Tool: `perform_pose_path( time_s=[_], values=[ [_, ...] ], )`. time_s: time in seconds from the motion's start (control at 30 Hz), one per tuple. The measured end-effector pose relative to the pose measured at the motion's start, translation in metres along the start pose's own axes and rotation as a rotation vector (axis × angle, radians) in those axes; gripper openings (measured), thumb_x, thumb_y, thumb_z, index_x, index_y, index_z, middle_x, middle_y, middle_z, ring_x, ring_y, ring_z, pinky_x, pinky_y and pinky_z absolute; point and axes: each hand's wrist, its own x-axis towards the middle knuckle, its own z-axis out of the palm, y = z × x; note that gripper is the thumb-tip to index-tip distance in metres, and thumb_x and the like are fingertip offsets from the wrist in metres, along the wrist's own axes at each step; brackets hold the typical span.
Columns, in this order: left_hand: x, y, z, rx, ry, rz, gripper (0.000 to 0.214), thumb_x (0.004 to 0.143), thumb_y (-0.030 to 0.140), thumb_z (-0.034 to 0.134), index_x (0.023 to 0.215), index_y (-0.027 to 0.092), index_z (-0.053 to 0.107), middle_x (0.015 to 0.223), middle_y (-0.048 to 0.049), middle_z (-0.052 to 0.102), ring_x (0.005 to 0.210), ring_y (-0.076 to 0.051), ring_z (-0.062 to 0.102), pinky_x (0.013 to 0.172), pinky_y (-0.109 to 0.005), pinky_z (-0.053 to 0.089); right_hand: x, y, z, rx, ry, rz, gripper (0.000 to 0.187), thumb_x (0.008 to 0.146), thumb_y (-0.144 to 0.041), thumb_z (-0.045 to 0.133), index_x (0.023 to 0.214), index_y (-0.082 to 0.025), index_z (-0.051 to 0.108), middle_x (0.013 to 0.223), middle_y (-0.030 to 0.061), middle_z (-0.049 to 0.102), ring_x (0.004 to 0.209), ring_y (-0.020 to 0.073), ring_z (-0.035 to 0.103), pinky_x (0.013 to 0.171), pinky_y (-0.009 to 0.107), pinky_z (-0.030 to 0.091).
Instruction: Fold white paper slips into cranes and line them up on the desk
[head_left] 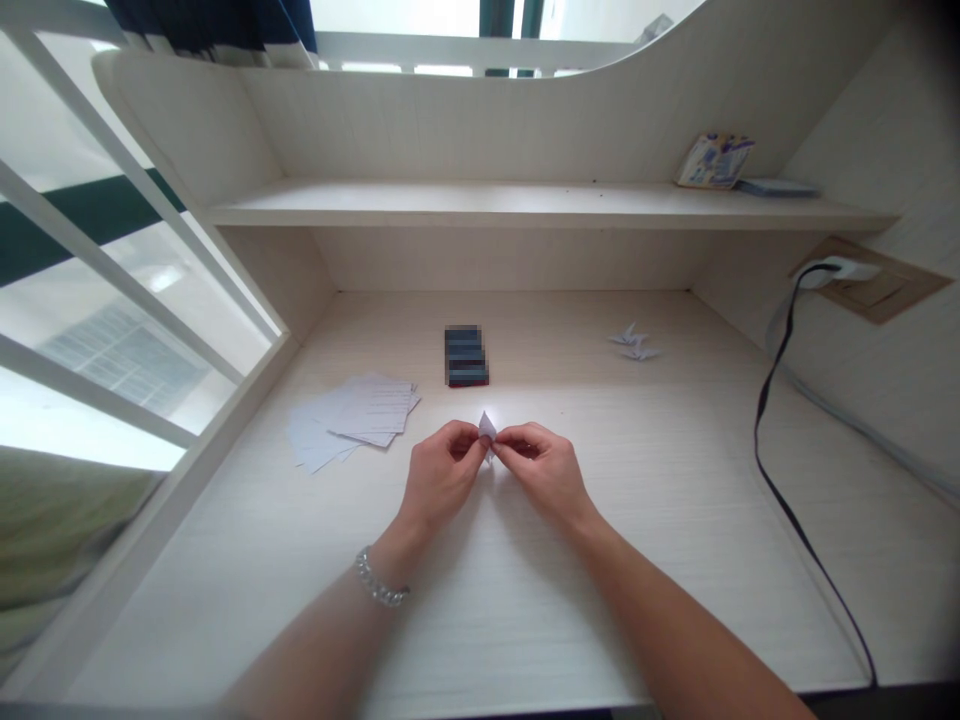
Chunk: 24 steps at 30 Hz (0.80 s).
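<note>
A small folded piece of white paper [487, 427] is pinched between both my hands above the middle of the pale wooden desk [675, 520]. My left hand [442, 475], with a bead bracelet on its wrist, grips the paper's left side with closed fingers. My right hand [541, 468] grips its right side the same way. Only the pointed top of the paper shows; the rest is hidden by my fingers.
A loose stack of white paper sheets [352, 418] lies left of my hands. A dark phone [466, 356] lies beyond them. Two small folded paper figures [634, 344] sit at the back right. A black cable [780, 440] runs from a wall plug [844, 270] down the right side. A shelf [525, 205] above holds a small packet [715, 160].
</note>
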Motion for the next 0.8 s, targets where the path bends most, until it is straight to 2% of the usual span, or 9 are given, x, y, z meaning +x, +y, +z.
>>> perform_pose_path(
  time_s=[0.33, 0.53, 0.8],
  values=[
    [0.0003, -0.0015, -0.0002, 0.036, -0.015, 0.029, 0.020, 0.080, 0.036, 0.057, 0.084, 0.019, 0.067, 0.080, -0.0023, 0.069, 0.073, -0.015, 0.063, 0.070, -0.025, 0.049, 0.0010, 0.0011, -0.0001, 0.011, -0.004, 0.058, 0.012, 0.074, -0.026, 0.063, 0.079, -0.017, 0.068, 0.080, 0.0055, 0.069, 0.075, 0.0195, 0.065, 0.072, 0.030, 0.052],
    [-0.0005, -0.0028, 0.0007, 0.064, -0.030, 0.055, 0.018, 0.081, 0.030, 0.056, 0.088, 0.020, 0.068, 0.085, -0.0026, 0.070, 0.076, -0.015, 0.064, 0.071, -0.025, 0.050, 0.0015, 0.0006, 0.0014, 0.012, -0.025, 0.037, 0.014, 0.075, -0.025, 0.060, 0.084, -0.016, 0.066, 0.083, 0.0061, 0.069, 0.075, 0.0183, 0.064, 0.070, 0.029, 0.051],
    [-0.0042, 0.0011, 0.0048, 0.064, -0.044, 0.097, 0.016, 0.080, 0.027, 0.057, 0.089, 0.021, 0.069, 0.087, -0.0021, 0.071, 0.078, -0.015, 0.065, 0.075, -0.025, 0.052, -0.0010, -0.0049, -0.0006, -0.138, 0.037, 0.005, 0.011, 0.078, -0.025, 0.057, 0.079, -0.017, 0.065, 0.075, 0.0033, 0.067, 0.069, 0.0165, 0.062, 0.065, 0.027, 0.049]
  ],
)
